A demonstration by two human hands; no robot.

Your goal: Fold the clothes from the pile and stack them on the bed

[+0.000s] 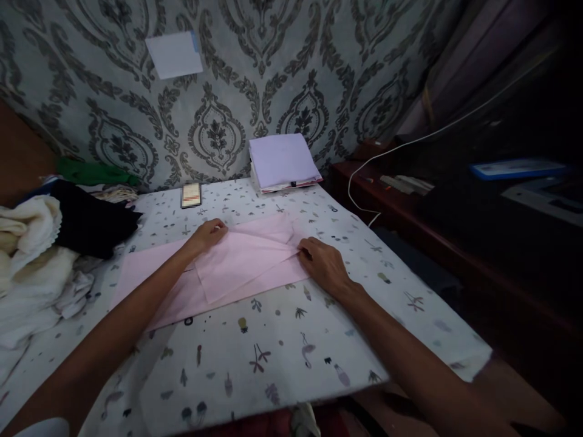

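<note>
A pale pink cloth [246, 261] lies in a long strip across the printed sheet, its right part doubled over in a loose flap with creases. The fingers of my left hand [212, 233] are closed on the flap's upper edge, near the strip's middle. At the right end, my right hand [321, 261] pinches a gathered fold between thumb and fingers. Creases run from that pinch toward the left. My left forearm passes over the strip's left part and hides some of it.
Rumpled clothes [40, 243] are heaped at the left. A phone [190, 195] and a stack of papers with a lilac cover [285, 161] stand by the patterned wall. A white cable [410, 142] hangs over dark furniture at the right. The printed sheet [282, 346] ends at a front edge.
</note>
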